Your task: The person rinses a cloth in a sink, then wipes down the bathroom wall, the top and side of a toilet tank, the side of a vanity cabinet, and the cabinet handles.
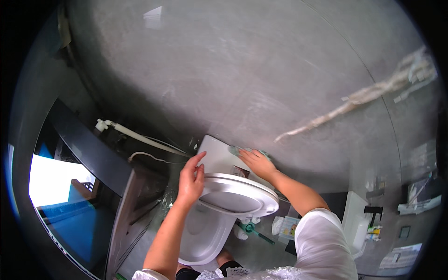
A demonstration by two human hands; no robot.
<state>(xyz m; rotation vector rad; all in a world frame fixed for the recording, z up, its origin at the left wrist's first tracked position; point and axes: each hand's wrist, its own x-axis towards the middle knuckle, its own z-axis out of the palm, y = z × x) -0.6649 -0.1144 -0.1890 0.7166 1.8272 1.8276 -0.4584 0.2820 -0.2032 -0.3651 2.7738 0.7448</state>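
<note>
A white toilet stands before me, with its seat and lid (241,199) raised against the cistern (215,154). My right hand (257,162) lies flat over a grey-green cloth (233,151) near the right back edge of the cistern top. Parts of the cloth show beyond the fingers; the rest is hidden beneath them. At the left side of the cistern is my left hand (191,180), fingers apart and holding nothing, beside the raised seat. Whether it touches either is unclear. Below the seat, the toilet bowl (199,231) is uncovered.
A cream pipe (150,140) and thin hose run along the wall at left, above a dark-framed window (70,182). White bottles (240,232), a green-handled brush (260,237) and a tissue pack (289,225) sit right of the bowl. A white washbasin (353,224) is farther right.
</note>
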